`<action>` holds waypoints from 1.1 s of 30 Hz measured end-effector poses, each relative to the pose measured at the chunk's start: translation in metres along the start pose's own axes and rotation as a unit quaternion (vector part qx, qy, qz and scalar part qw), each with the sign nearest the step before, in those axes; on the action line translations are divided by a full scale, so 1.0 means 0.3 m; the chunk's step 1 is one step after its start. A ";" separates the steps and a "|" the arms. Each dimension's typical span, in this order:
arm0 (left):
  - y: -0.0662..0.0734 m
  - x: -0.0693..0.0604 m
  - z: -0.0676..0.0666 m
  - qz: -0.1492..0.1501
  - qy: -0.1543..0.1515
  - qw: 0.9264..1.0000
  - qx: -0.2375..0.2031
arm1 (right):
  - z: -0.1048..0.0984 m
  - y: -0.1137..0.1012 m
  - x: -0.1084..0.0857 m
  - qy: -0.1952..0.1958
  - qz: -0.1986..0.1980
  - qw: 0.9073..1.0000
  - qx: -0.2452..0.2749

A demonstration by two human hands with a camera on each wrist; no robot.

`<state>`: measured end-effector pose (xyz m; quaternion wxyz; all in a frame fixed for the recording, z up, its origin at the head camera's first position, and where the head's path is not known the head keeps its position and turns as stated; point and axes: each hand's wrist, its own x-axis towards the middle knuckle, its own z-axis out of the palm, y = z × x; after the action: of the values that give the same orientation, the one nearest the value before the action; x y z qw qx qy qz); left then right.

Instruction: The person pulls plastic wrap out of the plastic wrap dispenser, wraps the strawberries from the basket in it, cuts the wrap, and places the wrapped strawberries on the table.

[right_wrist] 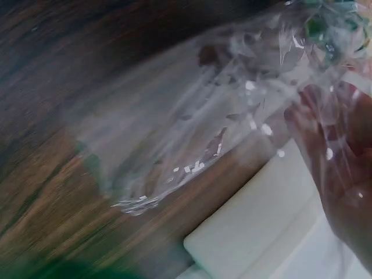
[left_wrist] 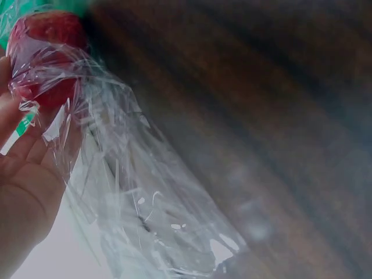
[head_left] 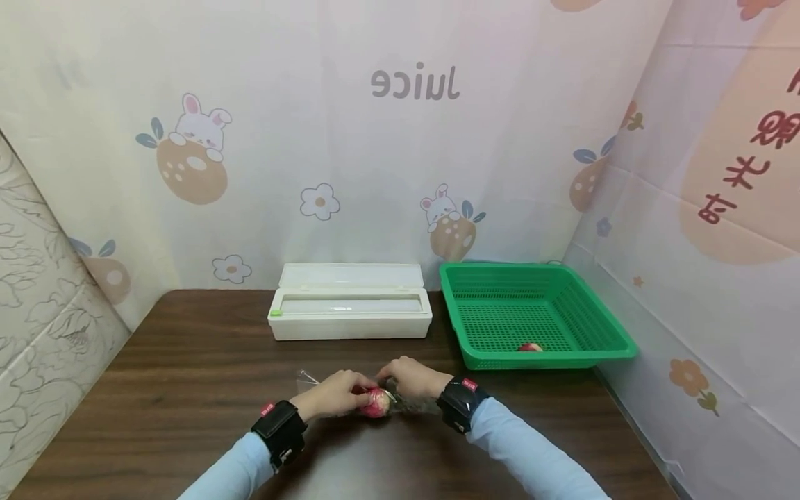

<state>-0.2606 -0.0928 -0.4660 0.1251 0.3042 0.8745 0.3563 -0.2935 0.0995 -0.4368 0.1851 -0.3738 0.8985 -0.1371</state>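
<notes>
A red and yellow apple [head_left: 377,403] lies near the middle of the table, wrapped in clear cling film [left_wrist: 145,192]. My left hand [head_left: 340,393] holds it from the left, thumb and fingers around its side; the left wrist view shows the fruit [left_wrist: 49,52] at the fingertips with loose film trailing off. On the apple's other side my right hand [head_left: 412,379] pinches the gathered film close to the fruit. A crumpled tail of film [right_wrist: 174,139] spreads out beside that hand in the right wrist view. The right fingertips are partly veiled by film.
Behind the hands stands a white cling film dispenser [head_left: 350,328] with its lid raised and a green slider [head_left: 276,313] at its left end. A green plastic basket [head_left: 544,361] sits at the right, with another red fruit [head_left: 530,346] inside. Printed curtains stand behind the table.
</notes>
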 end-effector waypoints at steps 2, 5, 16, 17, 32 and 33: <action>0.004 -0.007 0.005 0.005 0.006 1.000 0.007 | 0.005 -0.006 0.011 -0.004 -0.004 1.000 0.009; 0.009 -0.013 0.012 0.003 0.012 1.000 0.013 | 0.011 -0.010 0.024 -0.015 -0.006 1.000 0.002; 0.012 -0.033 0.056 -0.009 0.031 0.999 0.029 | 0.049 0.015 0.028 -0.008 -0.019 1.000 0.005; 0.011 -0.035 0.059 -0.007 0.034 0.999 0.029 | 0.052 0.019 0.027 -0.006 -0.022 1.000 0.007; 0.025 -0.045 0.060 -0.001 0.036 0.998 0.042 | 0.066 0.088 0.014 -0.002 -0.065 0.996 0.064; 0.026 -0.045 0.061 -0.002 0.033 0.999 0.044 | 0.068 0.090 0.013 -0.002 -0.062 0.996 0.066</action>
<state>-0.2388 -0.0869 -0.4736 0.0835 0.2962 0.8934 0.3275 -0.3041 0.1130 -0.4663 0.2024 -0.4164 0.8620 -0.2064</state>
